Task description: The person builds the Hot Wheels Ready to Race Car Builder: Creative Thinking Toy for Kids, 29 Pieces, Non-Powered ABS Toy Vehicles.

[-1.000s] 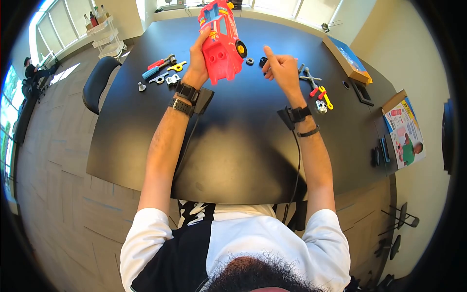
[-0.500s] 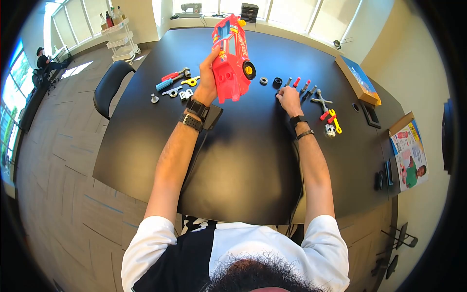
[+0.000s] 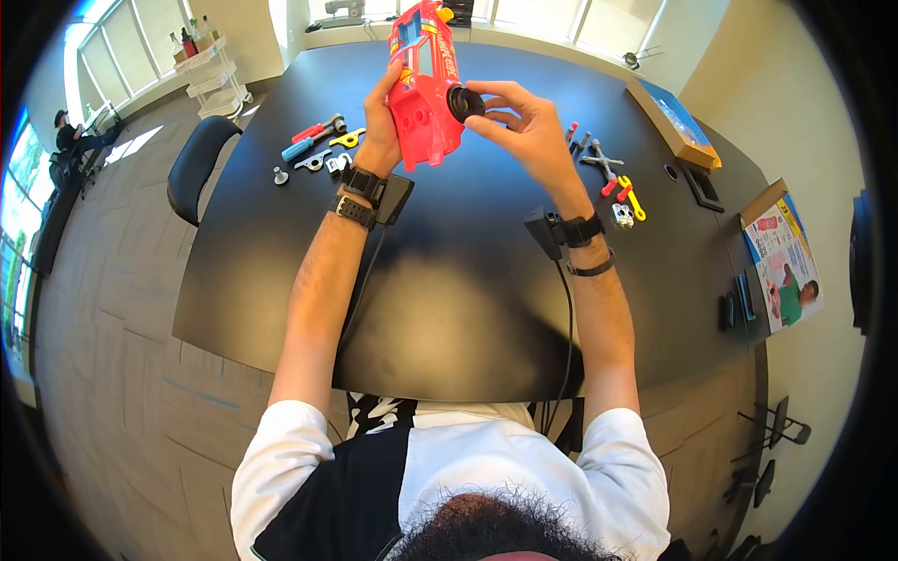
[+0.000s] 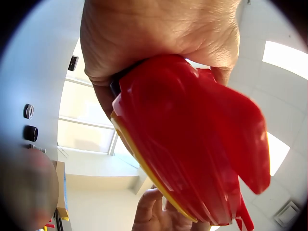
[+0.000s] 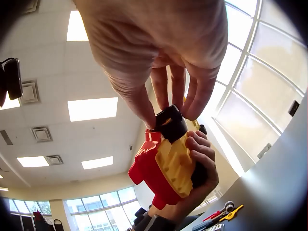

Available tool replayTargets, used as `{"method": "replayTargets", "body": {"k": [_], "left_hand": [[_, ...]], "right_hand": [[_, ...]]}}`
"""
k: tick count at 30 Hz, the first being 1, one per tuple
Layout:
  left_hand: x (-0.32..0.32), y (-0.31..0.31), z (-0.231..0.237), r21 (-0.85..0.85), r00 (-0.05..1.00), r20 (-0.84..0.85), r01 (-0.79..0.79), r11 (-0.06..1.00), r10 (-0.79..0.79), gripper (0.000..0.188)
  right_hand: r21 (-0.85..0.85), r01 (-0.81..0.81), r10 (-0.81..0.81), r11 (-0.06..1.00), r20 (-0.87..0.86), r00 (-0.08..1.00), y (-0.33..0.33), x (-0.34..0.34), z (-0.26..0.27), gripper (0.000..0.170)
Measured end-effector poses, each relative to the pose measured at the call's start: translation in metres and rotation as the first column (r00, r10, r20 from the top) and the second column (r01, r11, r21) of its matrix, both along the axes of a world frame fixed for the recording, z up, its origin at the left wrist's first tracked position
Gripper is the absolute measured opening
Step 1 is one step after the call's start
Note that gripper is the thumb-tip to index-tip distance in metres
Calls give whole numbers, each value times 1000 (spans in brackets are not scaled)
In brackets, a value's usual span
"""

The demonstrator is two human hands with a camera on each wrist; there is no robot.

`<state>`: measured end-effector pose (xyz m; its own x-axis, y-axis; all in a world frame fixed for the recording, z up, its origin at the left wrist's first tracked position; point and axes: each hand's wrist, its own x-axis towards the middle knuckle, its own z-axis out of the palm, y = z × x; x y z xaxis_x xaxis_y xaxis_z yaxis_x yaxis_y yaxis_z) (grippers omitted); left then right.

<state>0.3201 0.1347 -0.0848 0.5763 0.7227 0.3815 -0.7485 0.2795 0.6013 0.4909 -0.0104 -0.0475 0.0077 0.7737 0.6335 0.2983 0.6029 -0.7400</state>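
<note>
My left hand grips a red toy truck by its side and holds it up over the far half of the table. In the right wrist view its yellow underside faces the camera, with the left fingers wrapped around the far side. My right hand pinches a black wheel between thumb and fingers, right at the truck's side. In the head view this black wheel covers the spot where the truck's yellow hub showed.
Left of the truck lie a blue-handled screwdriver, a yellow piece and other toy parts. To the right are a grey cross wrench, a yellow wrench and bolts. An open box and a printed carton stand at the right edge.
My right hand has risen from the tabletop near the bolts to the truck, bringing a black wheel against its side. My left hand keeps its grip on the truck.
</note>
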Motion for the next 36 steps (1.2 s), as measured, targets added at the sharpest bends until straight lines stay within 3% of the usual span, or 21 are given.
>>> {"method": "replayTargets", "body": {"k": [8,10,17,22,36], "left_hand": [[-1,-6,5,19,999,36,37,999,-37,58],[-2,-9,8,3,999,24,39,999,-39,58],[-4,-11,11,47,998,26,54,997,-56,61],[-1,-11,9,-22,994,54,95,995,-94,56],[-4,-15,10,-25,991,44,124,992,-123,58]], "right_hand": [[-77,-142,133,987,-116,984,-10,-13,9,42],[-112,-231,199,967,-246,949,-8,-15,7,43],[-136,-251,209,958,-267,941,-6,-19,6,43],[-5,-211,208,978,-137,969,-1,-20,1,41],[28,-150,147,988,102,984,-2,-17,-3,40]]}}
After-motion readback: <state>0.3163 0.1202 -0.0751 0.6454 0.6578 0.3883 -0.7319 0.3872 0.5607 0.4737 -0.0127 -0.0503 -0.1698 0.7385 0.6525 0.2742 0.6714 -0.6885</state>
